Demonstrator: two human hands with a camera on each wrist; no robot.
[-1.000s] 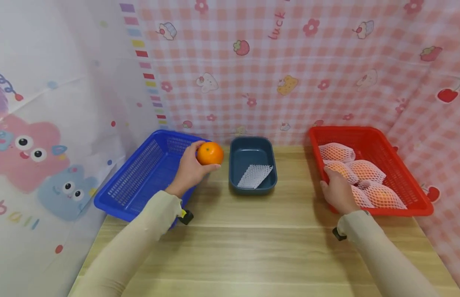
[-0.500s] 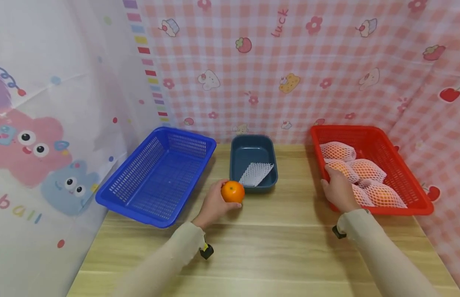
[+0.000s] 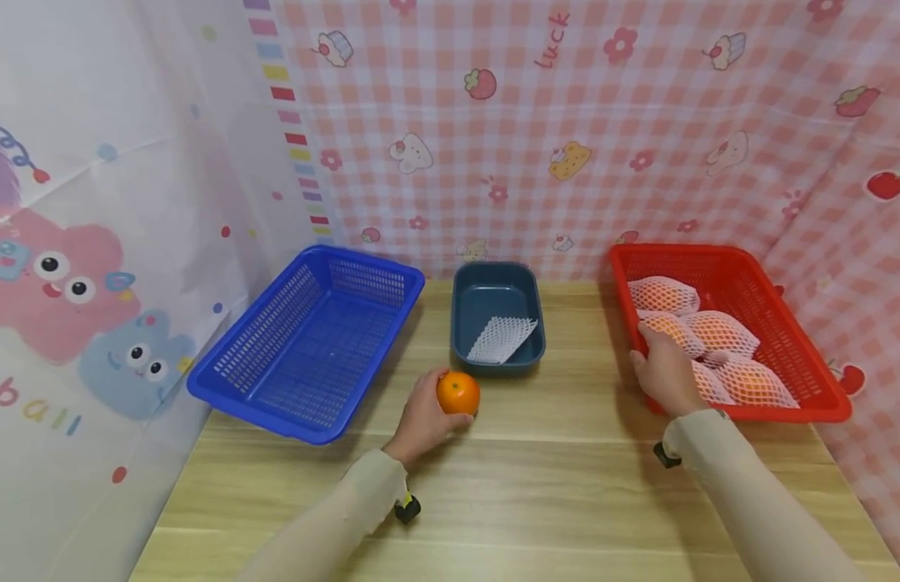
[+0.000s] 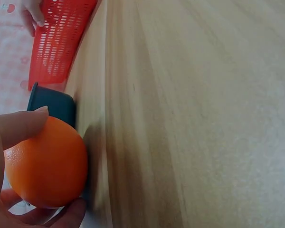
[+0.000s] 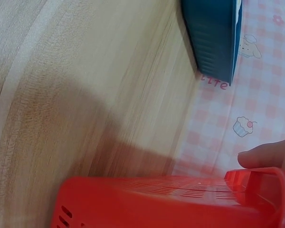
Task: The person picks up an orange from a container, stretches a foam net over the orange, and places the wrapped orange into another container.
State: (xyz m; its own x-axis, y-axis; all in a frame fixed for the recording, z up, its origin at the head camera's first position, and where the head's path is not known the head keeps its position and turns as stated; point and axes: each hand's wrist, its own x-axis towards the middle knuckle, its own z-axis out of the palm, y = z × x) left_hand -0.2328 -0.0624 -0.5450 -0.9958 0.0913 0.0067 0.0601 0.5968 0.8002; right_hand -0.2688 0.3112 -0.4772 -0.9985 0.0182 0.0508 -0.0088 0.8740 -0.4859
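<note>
My left hand [image 3: 422, 422] holds a bare orange [image 3: 459, 394] low over the table, just in front of the dark teal box. Thumb and fingers curl around the fruit's sides in the left wrist view, where the orange [image 4: 47, 164] fills the grasp. At the right, my right hand [image 3: 666, 373] grips the left rim of the red basket [image 3: 809, 364]. Its thumb [image 5: 266, 156] shows over the rim in the right wrist view; the other fingers are hidden there. Several fruits in white foam nets [image 3: 721, 333] lie inside that basket.
The dark teal box [image 3: 486, 301] at the back centre contains a flattened white foam net [image 3: 502, 339]. To the left stands a blue basket [image 3: 304, 339] with nothing in it. Patterned cloth [image 3: 523, 121] hangs behind the wooden table [image 3: 537, 493] and at its sides.
My left hand has carried the orange from beside the blue basket rightward and toward me, down in front of the teal box. The right hand has stayed at the red basket's rim.
</note>
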